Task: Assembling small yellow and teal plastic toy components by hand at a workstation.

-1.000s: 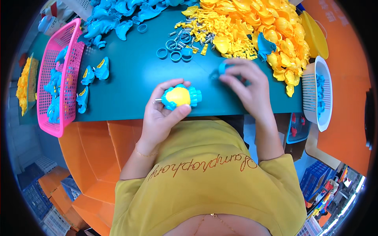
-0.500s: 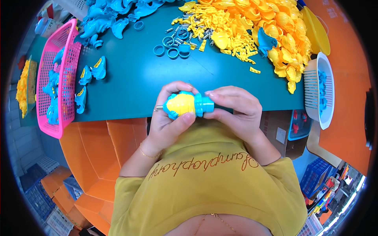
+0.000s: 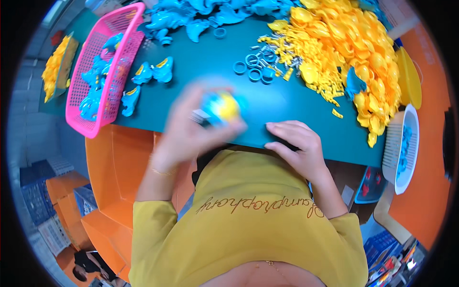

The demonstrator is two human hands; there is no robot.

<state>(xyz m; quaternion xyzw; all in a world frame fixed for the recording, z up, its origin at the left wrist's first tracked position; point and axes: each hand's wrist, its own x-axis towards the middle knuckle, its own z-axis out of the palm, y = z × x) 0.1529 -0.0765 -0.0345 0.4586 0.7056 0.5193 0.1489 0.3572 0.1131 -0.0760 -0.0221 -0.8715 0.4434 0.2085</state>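
A blue and yellow plastic toy piece is gripped in my left hand, above the front part of the green tabletop. Hand and piece are smeared by motion, so fine detail is lost. Close to the table's front edge, my right hand holds nothing, its thumb and fingers apart. To the left of the held piece lie several blue parts with yellow insides, beside a pink basket with more blue pieces in it. Farther back are several loose blue rings.
Yellow shells heap up at the back right, with small yellow parts and metal pins in front. Blue parts pile at the back. At the right edge stands a white basket. Orange bins sit below. Another person is at lower left.
My left hand has carried the toy piece slightly left and up, away from my right hand. The right hand has let go of it. The view has also shifted, moving the tabletop within the picture.
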